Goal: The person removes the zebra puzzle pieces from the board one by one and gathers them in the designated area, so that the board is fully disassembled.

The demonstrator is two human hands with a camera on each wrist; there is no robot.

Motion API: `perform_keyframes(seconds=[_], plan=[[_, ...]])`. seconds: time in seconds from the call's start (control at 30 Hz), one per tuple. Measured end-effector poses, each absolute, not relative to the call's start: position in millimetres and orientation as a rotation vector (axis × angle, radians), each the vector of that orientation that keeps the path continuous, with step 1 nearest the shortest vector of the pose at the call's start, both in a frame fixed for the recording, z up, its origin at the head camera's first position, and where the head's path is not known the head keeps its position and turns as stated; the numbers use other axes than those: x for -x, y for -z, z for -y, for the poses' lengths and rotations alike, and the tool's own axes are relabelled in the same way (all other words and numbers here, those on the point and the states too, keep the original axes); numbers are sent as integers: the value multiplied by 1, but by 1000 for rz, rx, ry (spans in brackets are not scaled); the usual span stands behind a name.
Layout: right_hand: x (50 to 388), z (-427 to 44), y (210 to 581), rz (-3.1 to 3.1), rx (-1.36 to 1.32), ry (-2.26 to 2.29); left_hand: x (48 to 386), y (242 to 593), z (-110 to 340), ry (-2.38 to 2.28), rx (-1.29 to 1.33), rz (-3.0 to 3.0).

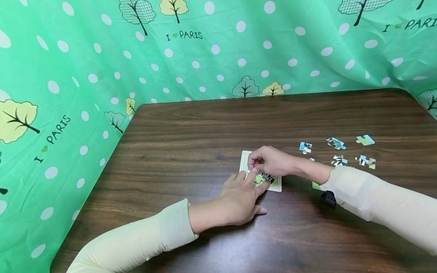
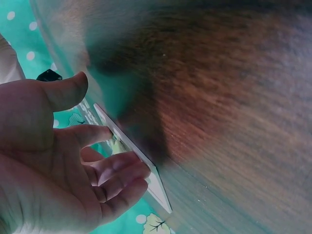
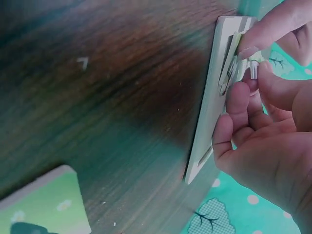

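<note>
A small white-rimmed puzzle board (image 1: 278,186) lies on the dark wooden table. Joined jigsaw pieces (image 1: 260,179), green with black and white, sit inside its lower part. My left hand (image 1: 239,199) reaches over from the near left, its extended fingertips resting on the board and those pieces, the thumb held apart. Over the board's upper part, my right hand (image 1: 273,161) pinches a small jigsaw piece (image 3: 253,71) between thumb and finger. The picture on this piece is hidden by the fingers. In the right wrist view both hands' fingertips are close together at the board.
Right of the board lie several loose pieces, among them a blue one (image 1: 305,148), a green one (image 1: 365,140) and a black-and-white one (image 1: 338,160). A green card (image 3: 46,204) is partly covered by my right forearm in the head view. A green dotted curtain (image 1: 218,49) hangs behind the table.
</note>
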State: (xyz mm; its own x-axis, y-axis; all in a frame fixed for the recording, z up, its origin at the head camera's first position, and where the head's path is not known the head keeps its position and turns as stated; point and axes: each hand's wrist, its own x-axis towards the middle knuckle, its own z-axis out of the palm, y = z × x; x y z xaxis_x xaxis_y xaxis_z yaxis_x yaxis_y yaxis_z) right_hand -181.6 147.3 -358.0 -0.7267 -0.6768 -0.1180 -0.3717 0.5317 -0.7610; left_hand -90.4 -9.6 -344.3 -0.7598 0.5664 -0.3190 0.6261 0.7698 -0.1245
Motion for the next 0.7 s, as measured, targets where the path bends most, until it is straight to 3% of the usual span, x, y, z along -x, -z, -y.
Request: perform_keyframes(seconds=[0.3, 0.7], plan=[[182, -180, 347, -2435, 723, 1139, 91, 346, 8, 320, -948, -2699], [159, -298, 339, -2585, 429, 1011, 88, 343, 12, 335, -952, -2693]])
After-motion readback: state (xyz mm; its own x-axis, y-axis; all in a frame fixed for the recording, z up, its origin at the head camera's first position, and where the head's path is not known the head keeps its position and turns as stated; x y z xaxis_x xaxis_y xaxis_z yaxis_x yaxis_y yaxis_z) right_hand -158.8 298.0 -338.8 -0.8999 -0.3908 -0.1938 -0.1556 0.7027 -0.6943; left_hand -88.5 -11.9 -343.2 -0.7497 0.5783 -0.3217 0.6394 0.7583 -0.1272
